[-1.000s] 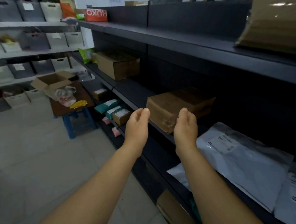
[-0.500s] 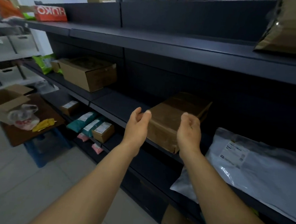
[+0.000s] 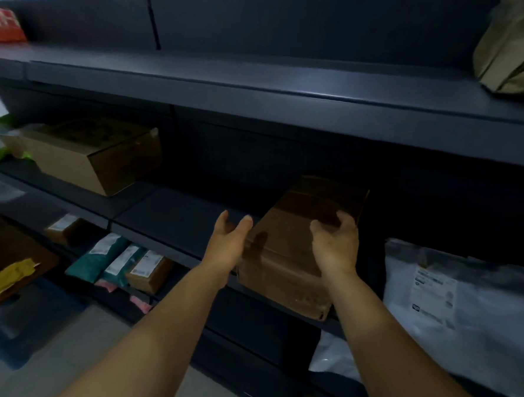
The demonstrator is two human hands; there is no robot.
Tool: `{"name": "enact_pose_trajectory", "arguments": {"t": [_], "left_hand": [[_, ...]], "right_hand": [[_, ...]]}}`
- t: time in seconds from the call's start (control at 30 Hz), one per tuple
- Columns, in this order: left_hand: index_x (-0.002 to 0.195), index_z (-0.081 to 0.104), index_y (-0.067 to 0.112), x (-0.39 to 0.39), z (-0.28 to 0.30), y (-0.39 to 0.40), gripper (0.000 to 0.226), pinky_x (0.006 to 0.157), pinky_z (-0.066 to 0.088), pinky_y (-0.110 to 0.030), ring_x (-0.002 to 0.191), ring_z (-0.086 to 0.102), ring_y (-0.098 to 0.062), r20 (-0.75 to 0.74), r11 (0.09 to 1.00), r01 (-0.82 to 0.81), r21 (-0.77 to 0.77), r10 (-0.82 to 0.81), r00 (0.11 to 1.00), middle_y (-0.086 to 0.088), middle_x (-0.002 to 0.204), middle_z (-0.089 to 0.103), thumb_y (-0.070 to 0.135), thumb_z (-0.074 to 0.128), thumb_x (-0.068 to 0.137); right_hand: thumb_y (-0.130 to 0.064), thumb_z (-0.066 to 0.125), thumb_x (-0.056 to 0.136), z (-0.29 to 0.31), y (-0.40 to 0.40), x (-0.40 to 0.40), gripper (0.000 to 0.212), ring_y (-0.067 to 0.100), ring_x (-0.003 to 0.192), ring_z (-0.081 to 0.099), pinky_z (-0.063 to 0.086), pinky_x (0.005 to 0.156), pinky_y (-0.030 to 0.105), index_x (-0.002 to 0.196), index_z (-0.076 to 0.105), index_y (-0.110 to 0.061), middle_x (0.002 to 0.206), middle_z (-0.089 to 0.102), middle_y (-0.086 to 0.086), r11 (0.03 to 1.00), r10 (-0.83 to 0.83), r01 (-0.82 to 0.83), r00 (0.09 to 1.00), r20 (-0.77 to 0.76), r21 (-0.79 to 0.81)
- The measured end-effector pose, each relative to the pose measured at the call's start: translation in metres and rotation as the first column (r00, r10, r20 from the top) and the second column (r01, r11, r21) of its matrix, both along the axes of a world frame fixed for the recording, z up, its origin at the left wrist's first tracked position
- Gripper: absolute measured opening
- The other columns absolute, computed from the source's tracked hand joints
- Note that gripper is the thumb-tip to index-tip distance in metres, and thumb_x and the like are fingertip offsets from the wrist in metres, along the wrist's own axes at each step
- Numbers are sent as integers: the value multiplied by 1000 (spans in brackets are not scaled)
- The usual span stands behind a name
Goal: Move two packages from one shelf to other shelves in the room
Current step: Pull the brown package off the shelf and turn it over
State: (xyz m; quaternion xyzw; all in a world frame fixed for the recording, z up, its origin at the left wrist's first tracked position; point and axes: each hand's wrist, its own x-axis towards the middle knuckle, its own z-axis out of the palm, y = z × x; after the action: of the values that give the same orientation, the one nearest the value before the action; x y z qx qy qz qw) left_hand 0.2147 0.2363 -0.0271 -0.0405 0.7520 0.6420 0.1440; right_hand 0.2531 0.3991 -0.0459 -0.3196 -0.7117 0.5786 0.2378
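Note:
A brown taped cardboard package [image 3: 288,255] lies on the dark middle shelf [image 3: 174,214], its near end overhanging the shelf edge. My left hand [image 3: 228,245] is at the package's left side, fingers apart, thumb up, just touching or almost touching it. My right hand [image 3: 336,242] rests over the package's top right, fingers spread and curled on the surface. Neither hand has closed around it. A larger cardboard box [image 3: 94,154] sits further left on the same shelf.
A white plastic mailer [image 3: 462,308] lies right of the package. Small parcels and teal mailers [image 3: 122,260] fill the lower shelf. A tan bag [image 3: 518,48] sits on the upper shelf [image 3: 261,87]. A stool with a brown board [image 3: 11,262] stands at left.
I have stepped closer and turned toward the shelf. Both hands moved forward from in front of the package to its sides, the right hand now on top of it.

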Motion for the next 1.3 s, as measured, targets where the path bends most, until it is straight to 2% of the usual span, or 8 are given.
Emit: {"name": "enact_pose_trajectory", "arguments": {"t": [0.23, 0.4, 0.5, 0.67, 0.87, 1.07, 1.2, 1.3], "left_hand": [[157, 12, 25, -37, -18, 2, 79, 104, 31, -33, 143, 33, -26, 80, 984, 165, -60, -160, 984, -3, 162, 25, 49, 53, 94], [156, 20, 23, -50, -27, 0, 73, 99, 35, -30, 140, 38, -27, 116, 939, 322, -118, -309, 944, -4, 159, 32, 49, 51, 95], [154, 25, 21, -56, -34, -1, 69, 103, 42, -33, 134, 46, -26, 130, 906, 405, -124, -390, 912, -5, 155, 39, 48, 50, 96], [145, 43, 22, -52, -36, -4, 51, 66, 46, -24, 99, 59, -18, 140, 877, 473, -79, -460, 877, -4, 130, 59, 44, 44, 100], [153, 30, 33, -54, -36, -17, 66, 108, 42, -40, 129, 50, -21, 99, 842, 538, -28, -533, 840, 2, 150, 45, 58, 45, 93], [147, 40, 39, -64, -19, -35, 81, 113, 36, -43, 134, 45, -19, 44, 866, 501, -3, -500, 865, 7, 153, 41, 79, 36, 76], [139, 50, 40, -67, 0, -44, 47, 109, 40, -40, 126, 51, -17, -10, 894, 446, 29, -446, 895, 4, 149, 44, 51, 33, 97], [138, 52, 36, -71, 11, -50, 46, 105, 46, -39, 121, 51, -17, -123, 928, 371, 32, -364, 923, 4, 146, 35, 46, 55, 93]], "right_hand": [[-32, 71, 83, -7, 3, 0, 82, 31, 136, 40, 39, 110, 46, 152, 31, -14, 153, 36, 8, 992, -107, 100, 988, 109, 71], [-62, 60, 46, -19, 3, 5, 110, 34, 127, 51, 45, 103, 51, 143, 42, -14, 142, 52, 12, 984, -166, 150, 966, 199, 92], [-54, 62, 54, -21, 0, 7, 104, 35, 128, 49, 44, 104, 51, 146, 38, -13, 144, 50, 12, 988, -147, 124, 946, 289, 97], [-43, 64, 76, -26, -7, 14, 87, 35, 129, 48, 44, 104, 48, 151, 33, -11, 155, 38, 9, 987, -87, 28, 917, 390, 155], [-24, 62, 92, -20, -19, 19, 71, 29, 121, 54, 44, 85, 29, 153, 28, -12, 154, 38, 6, 988, -124, 81, 927, 354, 133], [-28, 60, 95, -17, -45, 19, 70, 31, 132, 46, 39, 94, 29, 154, 26, -13, 155, 36, 8, 986, -155, 167, 948, 276, -21], [-42, 55, 95, -14, -58, 11, 71, 30, 135, 42, 36, 94, 30, 155, 24, -17, 158, 30, 5, 983, -125, 155, 958, 257, -99], [-55, 49, 94, -15, -68, 2, 74, 29, 134, 42, 37, 93, 32, 155, 25, -21, 158, 31, 3, 979, -81, 131, 954, 289, -159]]}}
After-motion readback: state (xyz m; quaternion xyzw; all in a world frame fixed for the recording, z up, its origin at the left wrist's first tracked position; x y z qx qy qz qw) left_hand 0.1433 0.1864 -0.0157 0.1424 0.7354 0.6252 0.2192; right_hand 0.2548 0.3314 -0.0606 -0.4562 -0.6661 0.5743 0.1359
